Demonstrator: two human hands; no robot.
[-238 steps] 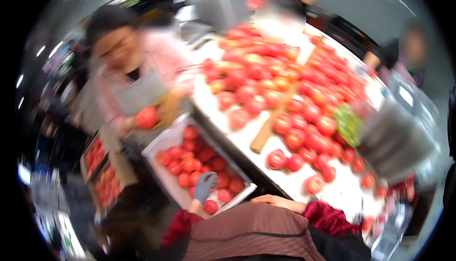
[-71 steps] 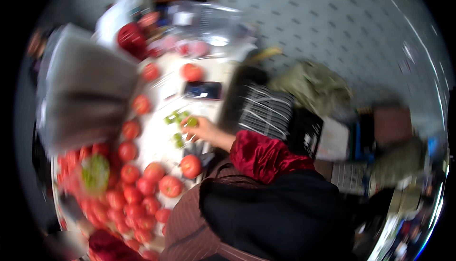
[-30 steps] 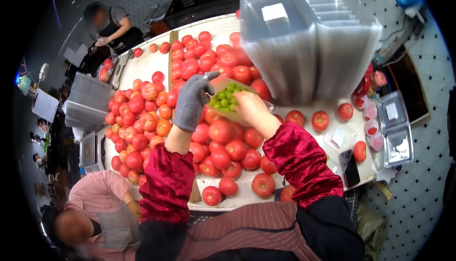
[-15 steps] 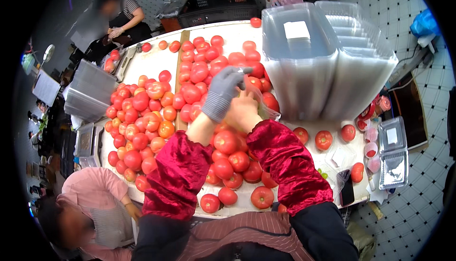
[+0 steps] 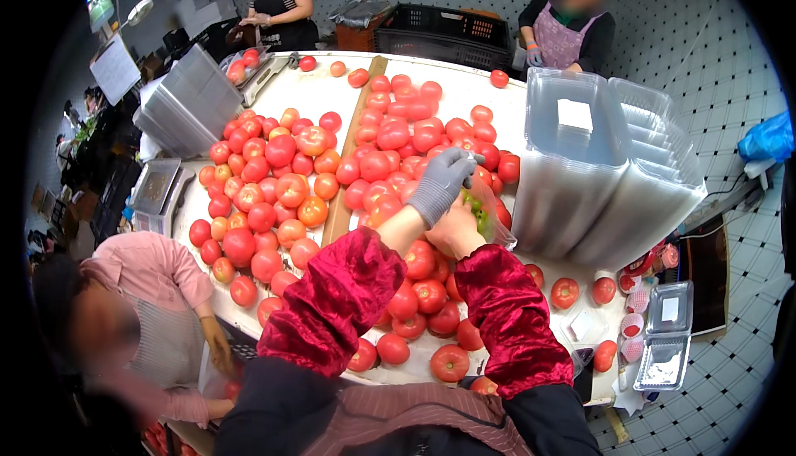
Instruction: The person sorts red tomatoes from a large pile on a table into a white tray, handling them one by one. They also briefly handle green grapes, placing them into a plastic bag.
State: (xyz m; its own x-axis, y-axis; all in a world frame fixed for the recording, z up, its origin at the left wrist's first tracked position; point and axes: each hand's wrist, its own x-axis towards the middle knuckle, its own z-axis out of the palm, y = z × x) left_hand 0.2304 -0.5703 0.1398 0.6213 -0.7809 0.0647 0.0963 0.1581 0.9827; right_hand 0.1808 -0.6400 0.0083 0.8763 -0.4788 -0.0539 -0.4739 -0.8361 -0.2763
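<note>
My left hand, in a grey knit glove, is closed at the top of a clear plastic bag. Small green pieces show through the bag; their kind is too unclear to name. Just below, my bare right hand is closed against the side of that bag, its fingertips partly hidden. Both hands are over a heap of red tomatoes that fills the middle of the table. More tomatoes lie beneath my wrists.
A wooden divider separates another tomato pile on the left. Tall stacks of clear plastic boxes stand at the right, others at the far left. A co-worker in pink sits at left; two people work beyond the table.
The view has shifted, so the table sits lower and farther right. The green pieces in the bag have come into sight between my hands. The co-worker's hand at left has moved lower.
</note>
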